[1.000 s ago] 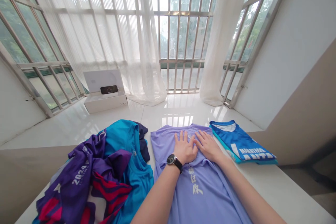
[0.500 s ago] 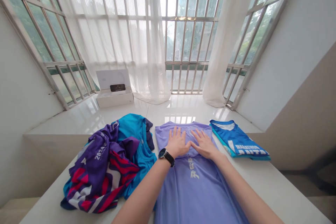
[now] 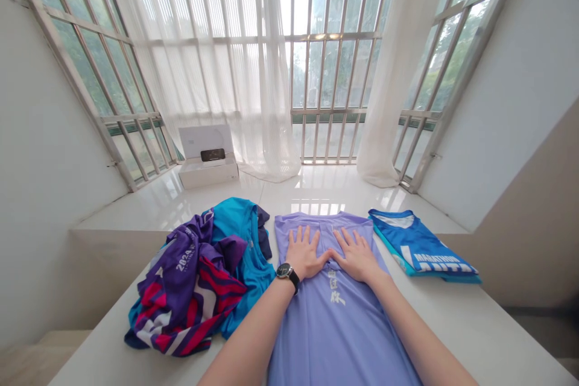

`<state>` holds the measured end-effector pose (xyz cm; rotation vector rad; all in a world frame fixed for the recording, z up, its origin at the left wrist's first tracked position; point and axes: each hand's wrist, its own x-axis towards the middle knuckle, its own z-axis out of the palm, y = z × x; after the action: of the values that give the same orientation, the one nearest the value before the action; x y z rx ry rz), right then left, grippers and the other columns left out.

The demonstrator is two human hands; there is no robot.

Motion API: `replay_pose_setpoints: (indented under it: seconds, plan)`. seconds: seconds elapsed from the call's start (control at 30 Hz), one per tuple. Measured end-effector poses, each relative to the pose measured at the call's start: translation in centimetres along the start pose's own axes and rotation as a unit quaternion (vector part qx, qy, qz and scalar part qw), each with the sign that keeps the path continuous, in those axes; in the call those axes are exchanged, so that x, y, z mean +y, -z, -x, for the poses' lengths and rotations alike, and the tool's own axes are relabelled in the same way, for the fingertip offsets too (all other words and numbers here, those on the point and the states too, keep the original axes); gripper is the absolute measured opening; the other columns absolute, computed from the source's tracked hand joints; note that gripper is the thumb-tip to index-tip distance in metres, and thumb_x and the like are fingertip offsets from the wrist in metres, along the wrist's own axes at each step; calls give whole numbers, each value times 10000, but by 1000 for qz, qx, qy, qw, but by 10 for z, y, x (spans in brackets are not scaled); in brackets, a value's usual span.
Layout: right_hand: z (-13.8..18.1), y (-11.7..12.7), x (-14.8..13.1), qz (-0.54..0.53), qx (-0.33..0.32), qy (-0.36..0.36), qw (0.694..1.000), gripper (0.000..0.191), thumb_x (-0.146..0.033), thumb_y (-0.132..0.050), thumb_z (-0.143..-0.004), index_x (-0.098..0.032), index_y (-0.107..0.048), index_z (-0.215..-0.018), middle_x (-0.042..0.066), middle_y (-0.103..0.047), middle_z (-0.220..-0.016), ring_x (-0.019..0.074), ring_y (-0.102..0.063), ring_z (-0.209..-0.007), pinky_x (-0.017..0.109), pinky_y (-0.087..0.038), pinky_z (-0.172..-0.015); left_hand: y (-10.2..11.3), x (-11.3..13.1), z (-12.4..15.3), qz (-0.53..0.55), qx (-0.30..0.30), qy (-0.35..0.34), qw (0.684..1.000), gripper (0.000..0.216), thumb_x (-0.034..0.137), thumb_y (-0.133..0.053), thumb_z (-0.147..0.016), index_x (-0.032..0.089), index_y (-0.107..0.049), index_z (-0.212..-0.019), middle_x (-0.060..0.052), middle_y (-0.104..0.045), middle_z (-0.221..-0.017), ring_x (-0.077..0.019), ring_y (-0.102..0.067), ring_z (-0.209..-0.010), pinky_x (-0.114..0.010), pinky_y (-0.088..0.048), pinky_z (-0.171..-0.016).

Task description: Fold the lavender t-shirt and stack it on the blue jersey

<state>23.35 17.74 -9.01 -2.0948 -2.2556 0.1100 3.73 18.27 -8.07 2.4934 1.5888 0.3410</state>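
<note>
A lavender T-shirt (image 3: 339, 338) lies spread out lengthwise on the white tabletop, with pale lettering down its middle. Flat on its upper part rests my left hand (image 3: 307, 253), fingers spread, a black-strapped watch (image 3: 287, 274) on the wrist. My right hand (image 3: 355, 255) presses on the same cloth just beside it, also with fingers spread. The two thumbs meet over the top of the lettering. Neither hand grips the fabric. Part of the shirt is hidden under my palms and forearms.
To the left is a rumpled heap of purple, red and teal shirts (image 3: 194, 289). Folded blue shirts (image 3: 420, 244) are stacked to the right. On the white sill (image 3: 271, 193), an open white box (image 3: 208, 174) has a dark phone-like device (image 3: 212, 155) on it. Behind are curtains and window bars.
Both hands stay on the lavender shirt; the fingers are spread a little wider and lie flatter. The whole view has shifted slightly, so things appear farther right.
</note>
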Motion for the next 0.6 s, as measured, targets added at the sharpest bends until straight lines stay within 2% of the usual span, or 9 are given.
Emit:
replay_pose_setpoints:
  seconds: [0.2,0.3,0.37,0.43,0.47,0.53,0.6]
  plan:
    - [2,5,-3,-12,-15,-3,1000,801,-719,-309,-909,-262,-253,-1565,70,-227,-1648,397,-154,-1500,533,-161,-1198,3,3,5,21,-18,-2,1000,851,773,-180,-904,241,-301,-1557,-120,-218,-1636,-365,-108,-1512,-615,-33,-1196]
    - [7,20,-6,-16,-15,-1,1000,867,-753,-339,-881,-218,-276,-1561,123,-243,-1637,403,-210,-1485,551,-197,-1186,18,8,6,62,-38,23,997,821,731,-188,-935,212,-269,-1566,-131,-189,-1642,-339,-72,-1520,-603,-29,-1201]
    - [23,32,-7,-17,5,3,1000,901,-759,-340,-878,-193,-236,-1572,139,-187,-1651,381,-168,-1501,547,-187,-1195,34,11,19,107,-17,39,993,768,671,-175,-972,197,-235,-1574,-127,-144,-1653,-311,-35,-1526,-580,-44,-1210]
    - [54,40,-3,-19,49,25,998,891,-747,-362,-879,-196,-245,-1570,125,-154,-1660,349,-99,-1520,532,-159,-1214,54,14,53,148,22,36,988,736,639,-219,-986,188,-256,-1566,-118,-133,-1657,-293,-32,-1528,-547,-59,-1221]
    - [75,42,0,-25,75,42,996,869,-740,-392,-872,-208,-300,-1553,115,-181,-1656,342,-91,-1522,528,-156,-1219,64,15,79,166,38,22,985,740,650,-287,-972,188,-300,-1549,-116,-165,-1651,-289,-57,-1527,-527,-73,-1226]
    - [126,38,11,-56,103,63,991,796,-729,-462,-845,-233,-471,-1467,103,-291,-1623,361,-142,-1512,550,-185,-1216,79,18,144,249,45,-13,967,743,664,-404,-936,188,-384,-1507,-113,-259,-1623,-273,-193,-1502,-448,-175,-1227]
    - [183,27,25,-119,119,67,983,687,-681,-463,-868,-269,-538,-1412,66,-362,-1592,352,-219,-1495,555,-251,-1203,84,20,216,370,51,-9,928,678,652,-463,-924,218,-474,-1445,-104,-429,-1532,-259,-381,-1414,-379,-318,-1172]
